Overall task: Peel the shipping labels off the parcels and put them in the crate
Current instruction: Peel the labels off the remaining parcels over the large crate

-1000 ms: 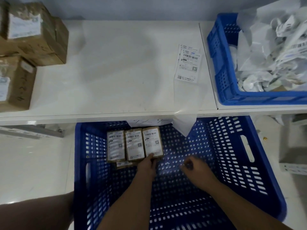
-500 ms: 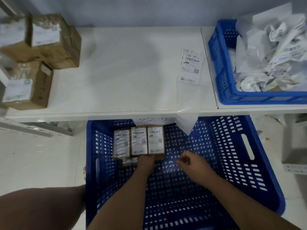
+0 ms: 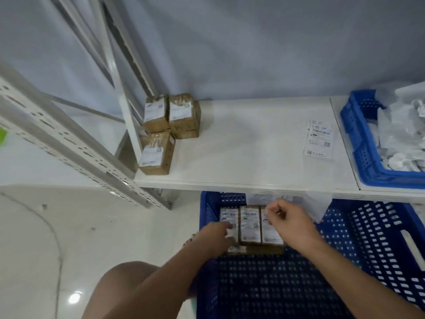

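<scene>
Left hand (image 3: 218, 232) on left parcel (image 3: 226, 215), grip unclear; right hand (image 3: 287, 218) curled, seemingly pinching label (image 3: 271, 236); needed slow, flat peel.

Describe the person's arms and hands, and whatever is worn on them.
Both are bare. The left hand and right hand wear no gloves, and no ring, watch or wristband shows. The left forearm and right forearm are uncovered up to the frame's edge, with no sleeve in view. The left hand's fingers are motion-blurred, so small details there cannot be made out.
</scene>
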